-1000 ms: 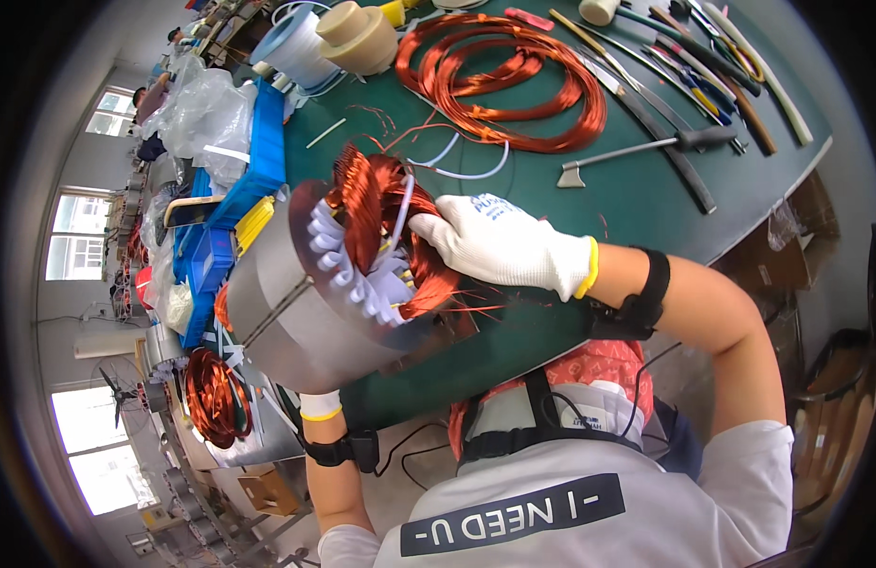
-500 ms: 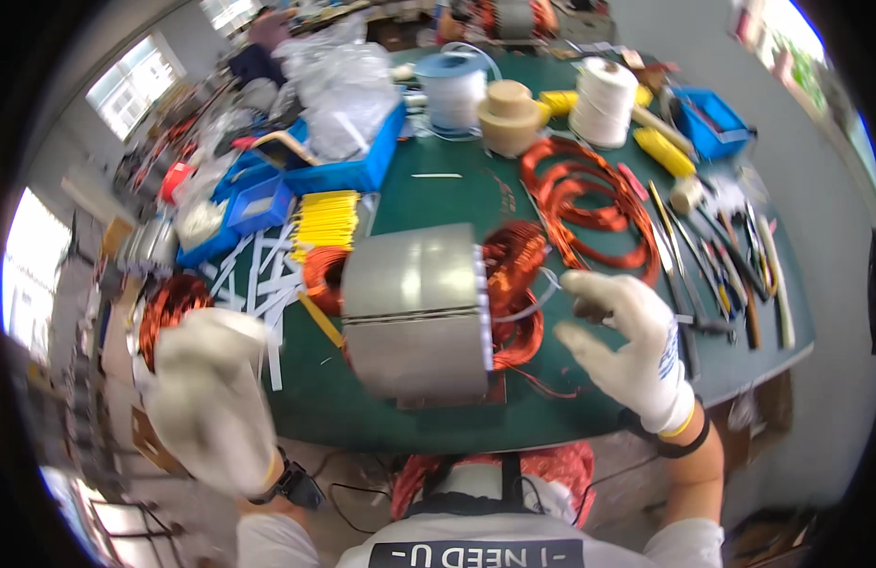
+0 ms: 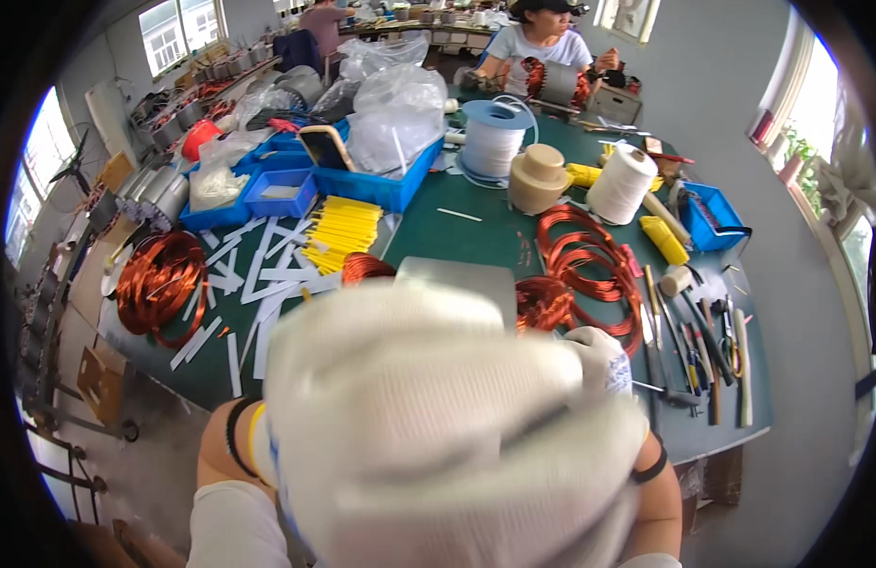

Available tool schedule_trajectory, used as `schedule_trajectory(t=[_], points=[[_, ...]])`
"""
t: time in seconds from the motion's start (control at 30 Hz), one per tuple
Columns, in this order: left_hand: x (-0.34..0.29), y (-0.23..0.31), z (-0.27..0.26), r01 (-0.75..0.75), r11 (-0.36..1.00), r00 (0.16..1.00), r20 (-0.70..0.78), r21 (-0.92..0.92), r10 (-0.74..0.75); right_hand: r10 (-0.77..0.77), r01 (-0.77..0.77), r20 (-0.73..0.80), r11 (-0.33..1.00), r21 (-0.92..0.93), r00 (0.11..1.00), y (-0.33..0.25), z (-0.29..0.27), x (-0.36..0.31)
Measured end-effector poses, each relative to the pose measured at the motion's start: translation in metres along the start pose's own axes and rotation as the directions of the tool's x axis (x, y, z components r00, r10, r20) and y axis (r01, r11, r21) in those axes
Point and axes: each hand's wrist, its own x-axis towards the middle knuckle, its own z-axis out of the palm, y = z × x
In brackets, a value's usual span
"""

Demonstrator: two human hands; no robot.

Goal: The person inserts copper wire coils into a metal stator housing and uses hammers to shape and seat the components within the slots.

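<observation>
The blurred left hand hides much of the grey cylinder; the right hand shows beside copper windings, and I can't tell either's opening or hold

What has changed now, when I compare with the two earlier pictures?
The left hand, half a second ago left of the metal cylinder, moved rightward and up close to the view, blurred, hiding most of the cylinder. The right hand let go of the copper windings and is near them; touch cannot be told. The view swung, showing a co-worker. The wire coils and yellow strips stayed on the table.
</observation>
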Motion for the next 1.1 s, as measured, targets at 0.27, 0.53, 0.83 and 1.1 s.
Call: schedule_trajectory(t=[0.27,0.53,0.83,1.1], points=[[0.016,0.05,-0.003,0.221,0.933,0.972,0.011,0.285,-0.234,0.197,-0.199,0.029,0.979,0.055,0.98,-0.007,-0.014,0.023],[-0.063,-0.095,-0.041,0.265,0.913,0.941,-0.288,0.309,-0.176,0.487,-0.528,0.247,0.606,0.595,0.838,0.02,0.011,0.01],[-0.124,-0.134,-0.011,0.865,0.5,0.443,0.42,0.031,-0.792,0.17,-0.165,0.005,0.953,0.255,0.985,0.01,-0.008,0.009],[-0.145,-0.168,0.018,0.822,0.552,0.558,0.391,-0.139,-0.732,0.31,-0.316,0.075,0.944,0.092,0.948,0.009,-0.001,0.016]])
